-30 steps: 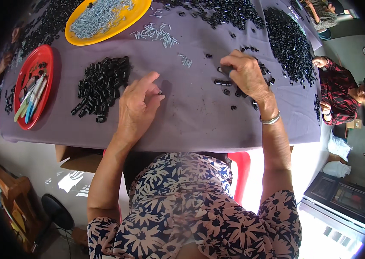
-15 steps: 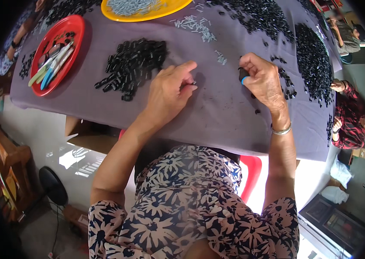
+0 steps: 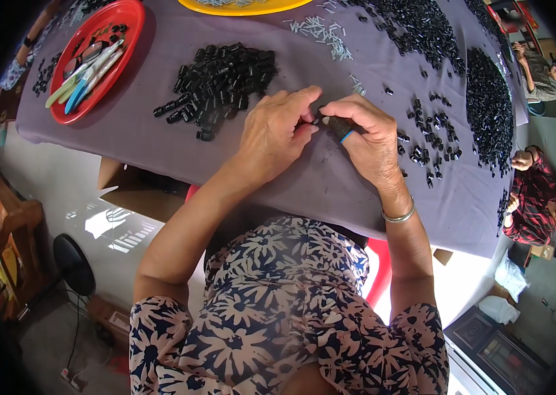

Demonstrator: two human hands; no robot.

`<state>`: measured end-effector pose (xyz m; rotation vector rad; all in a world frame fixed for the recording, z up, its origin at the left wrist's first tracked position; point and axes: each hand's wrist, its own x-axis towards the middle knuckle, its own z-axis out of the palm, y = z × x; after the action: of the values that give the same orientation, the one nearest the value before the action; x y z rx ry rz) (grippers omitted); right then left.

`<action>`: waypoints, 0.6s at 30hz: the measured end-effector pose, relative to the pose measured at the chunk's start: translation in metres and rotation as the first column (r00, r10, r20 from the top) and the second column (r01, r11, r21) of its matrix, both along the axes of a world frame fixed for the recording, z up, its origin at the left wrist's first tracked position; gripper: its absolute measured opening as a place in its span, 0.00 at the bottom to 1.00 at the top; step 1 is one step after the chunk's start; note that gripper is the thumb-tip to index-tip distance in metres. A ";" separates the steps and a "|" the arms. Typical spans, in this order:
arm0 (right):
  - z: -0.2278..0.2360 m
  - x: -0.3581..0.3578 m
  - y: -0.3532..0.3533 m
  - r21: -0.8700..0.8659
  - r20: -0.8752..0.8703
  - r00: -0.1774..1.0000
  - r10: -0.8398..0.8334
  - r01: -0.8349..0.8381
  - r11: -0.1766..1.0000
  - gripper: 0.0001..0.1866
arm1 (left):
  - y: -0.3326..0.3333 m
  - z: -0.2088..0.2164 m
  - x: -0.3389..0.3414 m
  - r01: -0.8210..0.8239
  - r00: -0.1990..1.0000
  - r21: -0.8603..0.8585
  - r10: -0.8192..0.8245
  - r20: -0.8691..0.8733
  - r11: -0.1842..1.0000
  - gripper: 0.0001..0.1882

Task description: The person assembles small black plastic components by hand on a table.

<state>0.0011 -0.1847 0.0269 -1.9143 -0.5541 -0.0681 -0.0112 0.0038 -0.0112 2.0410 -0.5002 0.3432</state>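
Note:
My left hand is closed in a pinch on a small dark piece, most of it covered by the fingertips. Close against it, my right hand has thumb and fingers drawn together at that piece. A black finger cover with a blue edge is on one right-hand digit. Whether the right fingertips hold a part of their own cannot be seen. Just beyond my left hand lies a heap of short black cylindrical parts. Several smaller black parts are scattered right of my right hand.
At the far left, a red tray holds white, green and blue-handled tools. A yellow tray of grey pins stands at the back, with loose grey pins beside it. Large black-part piles cover the right side. Other people sit beyond.
My right hand has moved left from beside the scattered black parts to meet my left hand's fingertips. The view has shifted slightly, and more loose black parts show at the right.

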 end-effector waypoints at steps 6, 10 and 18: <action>-0.001 0.000 0.001 -0.179 0.159 0.987 0.018 0.011 0.984 0.16 | -0.002 0.003 0.000 0.004 1.000 -0.014 -0.004 -0.028 1.000 0.28; 0.001 -0.002 0.004 -0.229 0.189 0.981 0.047 -0.002 0.973 0.19 | -0.002 0.004 -0.001 -0.015 1.000 0.015 0.015 -0.021 1.000 0.28; 0.001 -0.004 0.008 -0.304 0.280 0.957 0.078 0.011 0.953 0.20 | -0.001 0.005 -0.001 -0.017 1.000 0.000 0.017 -0.017 1.000 0.28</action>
<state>-0.0024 -0.1765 0.0278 -2.2100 -0.8342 -0.2583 -0.0123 0.0029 -0.0058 2.0472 -0.4721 0.3358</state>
